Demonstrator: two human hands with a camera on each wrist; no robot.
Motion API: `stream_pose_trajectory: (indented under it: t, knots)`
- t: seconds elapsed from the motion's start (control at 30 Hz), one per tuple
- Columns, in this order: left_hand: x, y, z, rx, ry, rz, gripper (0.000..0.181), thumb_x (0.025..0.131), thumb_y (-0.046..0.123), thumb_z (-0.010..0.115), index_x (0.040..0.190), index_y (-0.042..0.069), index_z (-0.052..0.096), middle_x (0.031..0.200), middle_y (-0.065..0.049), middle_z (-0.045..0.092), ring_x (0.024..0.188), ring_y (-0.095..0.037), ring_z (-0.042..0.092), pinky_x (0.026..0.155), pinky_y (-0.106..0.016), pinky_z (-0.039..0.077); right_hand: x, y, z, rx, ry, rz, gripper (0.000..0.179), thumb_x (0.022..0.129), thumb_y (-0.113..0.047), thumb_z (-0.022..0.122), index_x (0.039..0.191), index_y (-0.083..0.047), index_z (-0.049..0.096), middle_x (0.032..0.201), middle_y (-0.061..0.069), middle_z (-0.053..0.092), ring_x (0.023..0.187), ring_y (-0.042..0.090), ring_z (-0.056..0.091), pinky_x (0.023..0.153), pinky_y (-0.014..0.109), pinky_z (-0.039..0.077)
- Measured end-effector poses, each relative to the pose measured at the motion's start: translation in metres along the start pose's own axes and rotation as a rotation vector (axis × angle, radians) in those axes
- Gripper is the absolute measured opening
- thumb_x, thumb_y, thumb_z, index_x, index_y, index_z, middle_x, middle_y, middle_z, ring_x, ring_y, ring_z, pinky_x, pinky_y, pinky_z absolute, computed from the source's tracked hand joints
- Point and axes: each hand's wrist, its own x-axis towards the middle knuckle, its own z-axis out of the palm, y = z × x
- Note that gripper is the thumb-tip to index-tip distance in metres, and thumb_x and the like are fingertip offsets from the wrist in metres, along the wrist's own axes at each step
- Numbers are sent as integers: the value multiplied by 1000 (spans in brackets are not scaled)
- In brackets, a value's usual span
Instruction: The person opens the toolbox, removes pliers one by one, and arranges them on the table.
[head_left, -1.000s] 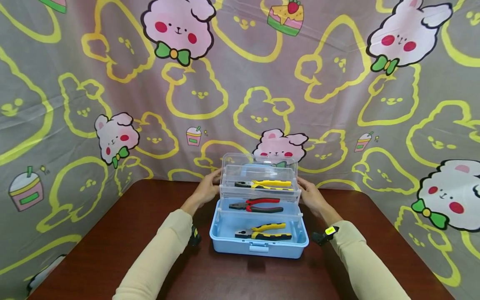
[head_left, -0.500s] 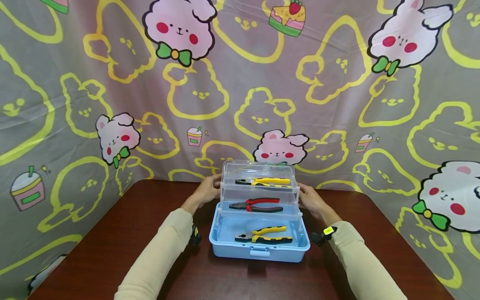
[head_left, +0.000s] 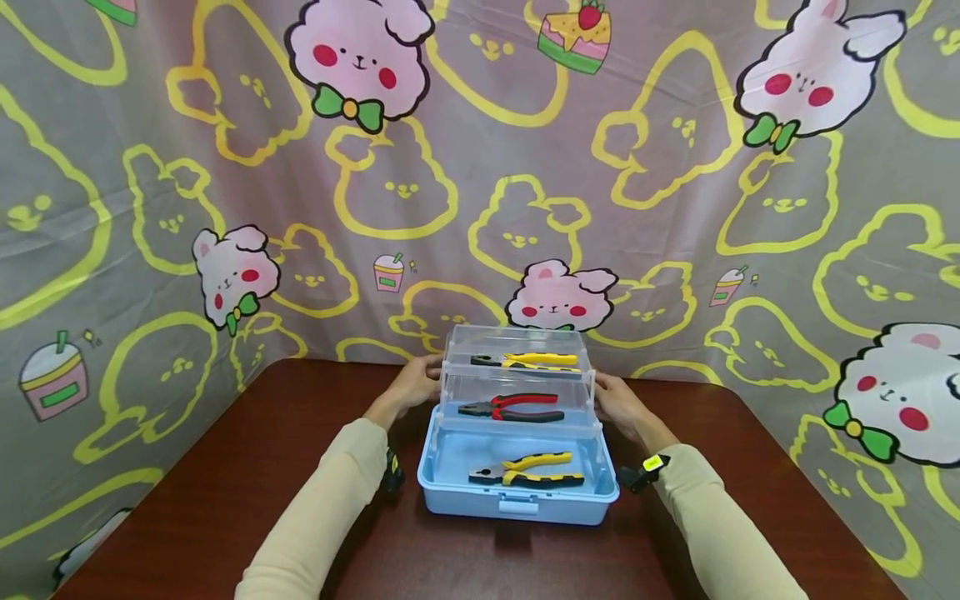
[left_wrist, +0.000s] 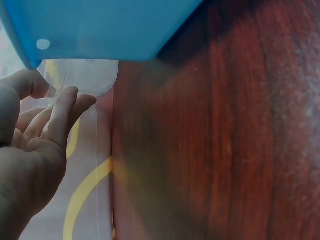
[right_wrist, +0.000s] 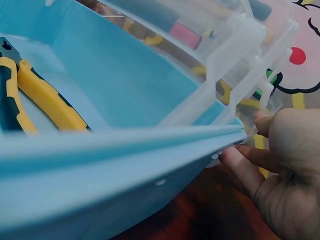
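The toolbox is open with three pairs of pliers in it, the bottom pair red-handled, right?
Not quite: the bottom pair of pliers is yellow-and-black-handled, not red-handled, as the head view shows. The rest is right: the toolbox is open, with three pairs in it.

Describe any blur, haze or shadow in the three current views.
Head: mostly crisp, with a dark shadow on the table just in front of the blue box; left wrist: hazy, the tabletop paler toward the right edge; right wrist: the box's near rim badly blurred, yellow-and-black pliers clearer.
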Motion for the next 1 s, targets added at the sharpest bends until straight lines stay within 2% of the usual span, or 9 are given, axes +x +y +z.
stream_pose_trajectory:
  t: [0.13, 0.23, 0.37, 0.5, 0.6, 0.8, 1.0]
  knots:
    - [1, -5, 1, 7, -6, -18, 62, 98, -4, 64, 155, -5, 40, 134, -26, 63, 102, -29, 71, 80, -37, 58, 0, 4, 2, -12, 22, 9, 38, 115, -21, 39, 139, 4, 55, 72, 0, 52, 60, 11, 49, 59, 25, 46]
    - [2, -10, 1, 30, -16, -47, 59, 99, -1, 66, 153, -7, 42, 133, -26, 63, 102, -27, 71, 81, -36, 58, 0, 6, 3, -27, 18, 27, 39, 115, -23, 40, 133, 6, 59, 68, 0, 51, 57, 10, 46, 56, 25, 42]
    - [2, -14, -1, 54, -32, -73, 55, 100, 4, 67, 150, -8, 46, 133, -25, 64, 104, -24, 70, 81, -35, 58, 0, 6, 4, -45, -12, 63, 41, 115, -24, 40, 135, 6, 60, 78, 1, 59, 64, 11, 53, 60, 26, 47]
    - [1, -12, -2, 59, -36, -78, 54, 101, 6, 66, 150, -7, 46, 132, -23, 64, 104, -24, 70, 82, -35, 58, 1, 4, 4, -48, -23, 90, 42, 115, -24, 39, 140, 5, 55, 85, 6, 59, 70, 14, 55, 64, 27, 50]
    - [0, -10, -1, 74, -33, -81, 54, 102, 8, 66, 150, -7, 46, 132, -22, 64, 103, -24, 70, 81, -35, 58, 2, 4, 4, -53, -30, 96, 44, 115, -24, 38, 146, 6, 50, 99, 10, 63, 82, 17, 60, 72, 32, 55]
    - [-2, -9, 0, 103, -21, -82, 53, 102, 9, 66, 149, -6, 48, 131, -22, 65, 102, -24, 70, 81, -35, 58, 4, 5, 6, -54, -18, 109, 44, 115, -24, 38, 146, 5, 50, 101, 12, 64, 84, 19, 62, 73, 37, 58]
    - [-3, -7, 1, 136, 6, -95, 50, 102, 8, 65, 148, -7, 50, 124, -20, 68, 93, -21, 71, 76, -34, 58, 3, 5, 5, -126, 4, 112, 46, 115, -30, 39, 146, 2, 52, 110, 14, 65, 91, 22, 63, 75, 39, 58]
